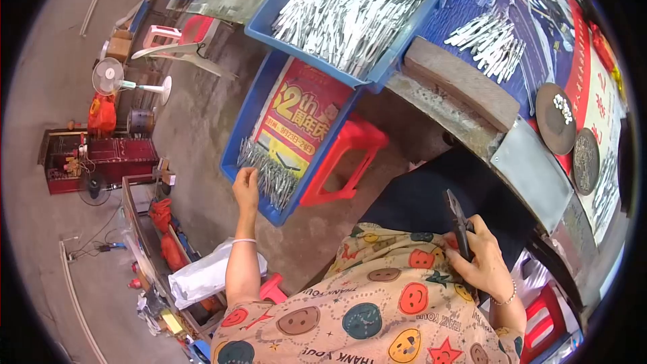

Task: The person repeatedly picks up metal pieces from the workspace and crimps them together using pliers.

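Note:
My right hand (486, 261) is wrapped round the dark handles of a pair of pliers (455, 212), whose jaws point up and away from my lap. My left hand (245, 187) is over the near left corner of the lower blue tray (229, 152), its fingers pressed together. Whatever those fingers hold, if anything, is too small to make out. Beside them, a heap of thin metal pieces (273, 178) lies at the tray's near end, on a printed red and yellow sheet (296, 108).
An upper blue tray (306, 54) holds a large pile of shiny metal strips (350, 17). On the bench at right are more strips (492, 44), a wooden block (461, 84), a metal plate (532, 165) and round dishes (557, 128). A red stool (344, 162) stands under the lower tray.

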### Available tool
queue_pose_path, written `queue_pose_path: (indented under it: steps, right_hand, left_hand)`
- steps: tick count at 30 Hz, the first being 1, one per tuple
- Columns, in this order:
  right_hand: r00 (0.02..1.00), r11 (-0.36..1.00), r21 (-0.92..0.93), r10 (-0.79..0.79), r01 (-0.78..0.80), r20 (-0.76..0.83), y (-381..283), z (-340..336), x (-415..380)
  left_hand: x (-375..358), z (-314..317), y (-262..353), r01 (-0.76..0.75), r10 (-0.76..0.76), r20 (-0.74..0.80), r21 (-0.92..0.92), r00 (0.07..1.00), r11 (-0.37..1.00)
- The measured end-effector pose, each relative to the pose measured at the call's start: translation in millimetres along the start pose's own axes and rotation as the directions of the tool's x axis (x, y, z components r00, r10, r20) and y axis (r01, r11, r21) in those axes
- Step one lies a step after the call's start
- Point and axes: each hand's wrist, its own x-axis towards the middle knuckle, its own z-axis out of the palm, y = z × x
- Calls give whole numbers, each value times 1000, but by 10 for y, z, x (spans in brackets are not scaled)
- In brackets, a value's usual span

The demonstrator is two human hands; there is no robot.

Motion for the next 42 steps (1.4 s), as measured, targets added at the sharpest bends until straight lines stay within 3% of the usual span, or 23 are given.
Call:
queue_pose_path:
  steps: [3,6,9,13,16,18,21,23,26,29,33,36,42]
  right_hand:
    - [999,1000,-25,6,-5,33,-17,-18,-9]
    - [999,1000,-1,20,-20,27,16,-24,-41]
    - [1000,1000,23,-4,4,-2,66,2,-25]
    - [989,994,17,-107,109,-104,275,63,96]
    - [959,936,-285,-251,206,-129,583,82,326]
    - [999,926,-377,-4,21,46,641,48,451]
    - [985,907,-413,-12,82,170,665,47,355]
    - [981,929,-366,18,55,194,674,36,204]
    - [981,954,-299,30,30,194,729,41,44]
    - [969,985,-167,0,42,248,755,5,-133]
    - [989,996,3,-88,89,121,964,42,-300]
    - [989,988,87,-134,128,69,1079,80,-330]
    - [979,979,65,-196,191,64,1115,25,-300]
  left_hand:
    - [-50,19,-123,-51,48,69,43,996,998]
    - [-44,10,-192,-158,156,32,103,987,982]
    - [44,-47,111,-115,116,-72,22,991,993]
    - [32,-18,1486,-295,299,53,-83,953,952]
    - [-123,258,2494,-495,553,174,-286,815,820]
    - [-219,476,3075,-585,721,189,-468,666,663]
    - [-197,722,3880,-669,864,148,-575,480,471]
    - [-100,916,4322,-625,854,151,-620,497,474]
    - [156,1303,4892,-636,833,171,-571,527,519]
    - [495,1860,5140,-807,866,117,-321,486,496]
    - [739,2184,5259,-780,713,344,111,612,616]
    - [832,2238,5194,-830,760,350,114,548,545]
    - [858,2232,5135,-833,781,314,74,541,548]
